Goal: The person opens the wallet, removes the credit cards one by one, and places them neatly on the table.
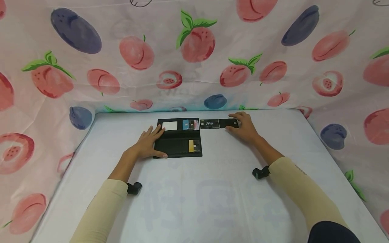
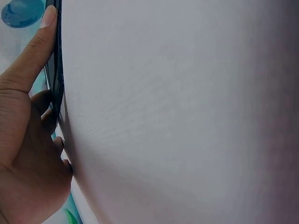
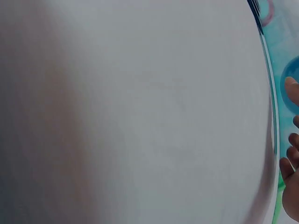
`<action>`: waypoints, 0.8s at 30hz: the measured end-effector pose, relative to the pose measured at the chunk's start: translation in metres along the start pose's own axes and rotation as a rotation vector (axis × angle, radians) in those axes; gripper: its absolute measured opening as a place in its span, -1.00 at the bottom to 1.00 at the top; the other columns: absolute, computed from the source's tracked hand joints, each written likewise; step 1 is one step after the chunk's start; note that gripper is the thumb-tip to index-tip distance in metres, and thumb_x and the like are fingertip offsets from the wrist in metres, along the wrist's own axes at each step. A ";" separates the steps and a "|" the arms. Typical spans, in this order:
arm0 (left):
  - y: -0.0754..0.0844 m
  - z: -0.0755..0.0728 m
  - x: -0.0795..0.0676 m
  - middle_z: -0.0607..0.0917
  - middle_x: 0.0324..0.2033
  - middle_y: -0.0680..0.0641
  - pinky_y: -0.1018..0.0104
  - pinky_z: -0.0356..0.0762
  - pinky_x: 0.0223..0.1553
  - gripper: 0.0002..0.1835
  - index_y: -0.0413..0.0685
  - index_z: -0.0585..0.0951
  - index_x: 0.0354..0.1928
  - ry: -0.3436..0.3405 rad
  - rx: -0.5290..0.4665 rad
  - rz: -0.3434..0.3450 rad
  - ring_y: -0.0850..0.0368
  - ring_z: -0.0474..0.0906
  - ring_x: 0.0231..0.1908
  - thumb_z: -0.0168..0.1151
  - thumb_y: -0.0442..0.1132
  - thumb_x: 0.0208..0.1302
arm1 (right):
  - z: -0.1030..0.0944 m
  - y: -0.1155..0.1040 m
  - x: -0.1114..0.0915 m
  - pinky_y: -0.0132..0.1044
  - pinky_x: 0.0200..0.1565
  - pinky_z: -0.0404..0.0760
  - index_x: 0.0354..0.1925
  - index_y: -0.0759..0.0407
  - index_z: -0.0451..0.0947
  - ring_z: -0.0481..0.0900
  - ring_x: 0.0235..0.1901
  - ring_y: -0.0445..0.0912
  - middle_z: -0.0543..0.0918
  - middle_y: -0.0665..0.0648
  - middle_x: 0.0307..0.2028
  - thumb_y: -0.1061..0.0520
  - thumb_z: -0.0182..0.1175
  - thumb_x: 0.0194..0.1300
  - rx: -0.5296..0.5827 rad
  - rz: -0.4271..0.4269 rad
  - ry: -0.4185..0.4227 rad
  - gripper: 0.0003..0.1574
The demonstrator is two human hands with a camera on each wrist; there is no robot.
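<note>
An opened black wallet [image 1: 173, 147] lies flat on the table. My left hand [image 1: 149, 142] rests on its left side with fingers spread, the thumb at the bottom edge. The left wrist view shows the thumb along the wallet's thin edge [image 2: 58, 70]. Beside the wallet's upper right lies a black card marked "Vip" [image 1: 209, 124]. Another black card [image 1: 224, 123] adjoins it on the right. Over that card's right end is my right hand [image 1: 245, 130], thumb and fingers apart at its lower and upper sides. In the right wrist view this hand [image 3: 292, 191] shows only partly, its fingers loose.
In the wallet's upper half are a white panel [image 1: 169, 126] and a blue card [image 1: 185, 125] among others; a yellow-banded card [image 1: 191, 145] sits in the lower half. White cloth covers the table [image 1: 212, 189]. A fruit-patterned curtain [image 1: 194, 94] stands behind.
</note>
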State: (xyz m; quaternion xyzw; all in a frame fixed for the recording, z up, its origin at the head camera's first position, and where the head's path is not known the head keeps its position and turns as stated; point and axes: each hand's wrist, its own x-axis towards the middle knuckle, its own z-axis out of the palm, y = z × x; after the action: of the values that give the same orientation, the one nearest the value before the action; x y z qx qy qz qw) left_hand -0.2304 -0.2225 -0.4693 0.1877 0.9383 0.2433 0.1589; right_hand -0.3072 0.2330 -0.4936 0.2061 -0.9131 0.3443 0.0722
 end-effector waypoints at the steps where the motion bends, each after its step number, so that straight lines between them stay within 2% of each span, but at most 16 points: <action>1: 0.000 0.000 0.000 -0.17 0.68 -0.22 -0.28 -0.46 0.55 0.33 -0.12 0.01 0.69 0.000 -0.001 -0.001 -0.35 -0.42 0.62 0.64 0.18 0.08 | 0.001 -0.002 0.000 0.29 0.20 0.40 0.33 0.36 0.55 0.36 0.25 0.31 0.48 0.44 0.24 0.06 0.53 0.28 0.002 -0.001 0.002 -0.24; 9: 0.000 0.001 0.000 -0.18 0.68 -0.21 -0.28 -0.45 0.55 0.33 -0.09 0.00 0.70 0.002 0.010 -0.006 -0.34 -0.42 0.62 0.62 0.21 0.09 | 0.011 -0.019 0.000 0.20 0.23 0.44 0.35 0.27 0.55 0.33 0.29 0.24 0.49 0.33 0.28 -0.01 0.57 0.25 0.017 0.031 -0.012 -0.19; 24: -0.002 0.003 0.002 -0.17 0.68 -0.21 -0.29 -0.46 0.55 0.32 -0.10 0.01 0.69 0.007 0.009 0.003 -0.35 -0.42 0.62 0.63 0.20 0.08 | 0.028 -0.047 -0.006 0.13 0.28 0.45 0.37 0.25 0.54 0.37 0.30 0.19 0.52 0.27 0.30 -0.12 0.56 0.25 -0.002 0.019 -0.061 -0.13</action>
State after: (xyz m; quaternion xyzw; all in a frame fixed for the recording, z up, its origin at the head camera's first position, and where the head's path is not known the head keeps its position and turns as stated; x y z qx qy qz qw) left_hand -0.2312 -0.2221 -0.4731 0.1888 0.9396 0.2401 0.1545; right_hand -0.2811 0.1844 -0.4881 0.2077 -0.9172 0.3374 0.0413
